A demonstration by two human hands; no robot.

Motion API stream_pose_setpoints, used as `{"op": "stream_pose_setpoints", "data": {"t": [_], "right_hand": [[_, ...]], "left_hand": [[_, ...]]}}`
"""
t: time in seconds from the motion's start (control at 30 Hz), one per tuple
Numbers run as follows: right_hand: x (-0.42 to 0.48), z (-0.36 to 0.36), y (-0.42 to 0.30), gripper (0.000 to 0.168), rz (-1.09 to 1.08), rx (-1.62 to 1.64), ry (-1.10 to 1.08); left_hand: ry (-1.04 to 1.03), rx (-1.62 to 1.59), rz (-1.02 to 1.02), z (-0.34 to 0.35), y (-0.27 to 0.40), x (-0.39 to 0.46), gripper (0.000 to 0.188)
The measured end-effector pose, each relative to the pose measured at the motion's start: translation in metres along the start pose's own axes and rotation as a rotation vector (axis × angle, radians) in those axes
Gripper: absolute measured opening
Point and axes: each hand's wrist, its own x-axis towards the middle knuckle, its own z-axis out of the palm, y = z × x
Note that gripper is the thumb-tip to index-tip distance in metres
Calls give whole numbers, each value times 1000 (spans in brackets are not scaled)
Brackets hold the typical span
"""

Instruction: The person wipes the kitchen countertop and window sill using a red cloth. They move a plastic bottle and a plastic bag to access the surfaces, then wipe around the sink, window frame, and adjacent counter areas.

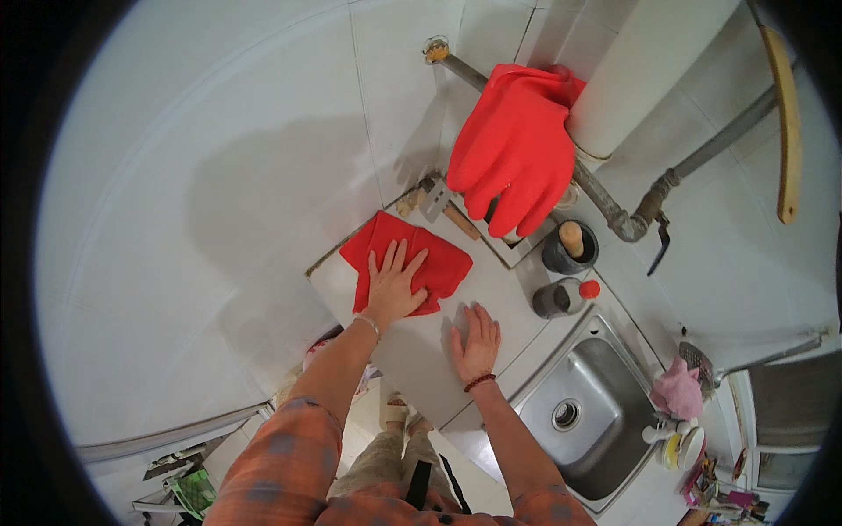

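My left hand (393, 287) lies flat with fingers spread on a folded red cloth (442, 263). The cloth rests on the white tiled counter (411, 355) by the left wall. To the right, my right hand (478, 342) is palm down on or just above the bare tile, its fingers slightly apart and nothing in it. Behind the cloth are a slotted metal spatula (435, 200) and its wooden handle (462, 221). A pair of red rubber gloves (516, 144) hangs from a pipe above the back corner.
A dark mortar (552, 256) with a wooden pestle (571, 238) and a red-capped bottle (556, 299) stand near the steel sink (592, 394). Overhead are a metal pipe with a valve (648, 200) and a thick white pipe (648, 72). A pink cloth (679, 390) hangs right of the sink.
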Motion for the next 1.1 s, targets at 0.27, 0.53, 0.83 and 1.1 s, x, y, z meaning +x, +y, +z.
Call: {"op": "stream_pose_setpoints", "data": {"t": [0.27,0.53,0.83,1.1], "right_hand": [[156,18,10,43,-187,-11,78],[185,54,15,46,-122,-125,11],[121,4,-6,44,391,-219,-433],[46,-5,-4,37,567,423,-127]], "left_hand": [[104,-29,5,5,0,8,78],[44,-41,-30,-2,-1,21,77],[141,-64,38,8,-8,30,64],[93,-712,-119,21,-9,-12,47]]}}
